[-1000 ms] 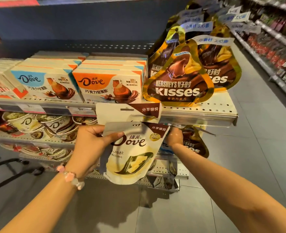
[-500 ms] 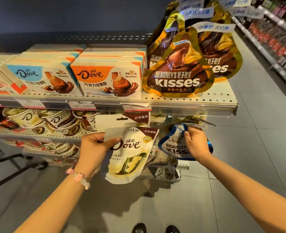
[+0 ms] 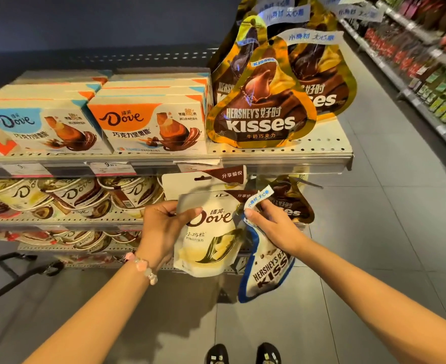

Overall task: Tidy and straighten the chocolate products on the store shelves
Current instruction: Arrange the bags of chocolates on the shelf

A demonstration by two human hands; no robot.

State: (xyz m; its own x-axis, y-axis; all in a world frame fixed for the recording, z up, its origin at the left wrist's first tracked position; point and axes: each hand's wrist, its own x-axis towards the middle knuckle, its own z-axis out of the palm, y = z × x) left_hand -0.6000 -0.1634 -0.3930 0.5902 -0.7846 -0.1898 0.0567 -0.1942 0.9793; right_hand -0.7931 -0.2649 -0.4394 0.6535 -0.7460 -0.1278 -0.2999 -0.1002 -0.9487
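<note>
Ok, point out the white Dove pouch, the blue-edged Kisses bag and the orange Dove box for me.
white Dove pouch (image 3: 208, 248): head view, lower front panel.
blue-edged Kisses bag (image 3: 266, 274): head view, white printed face.
orange Dove box (image 3: 148, 124): head view, front face, top shelf.

Only one view on my feed: head-worn wide-angle camera, looking forward and steeply down along the perforated cream metal shelf at close range. Both forearms enter from the bottom edge; the grey tiled floor fills the lower right. Straight lines bow near the edges.
</note>
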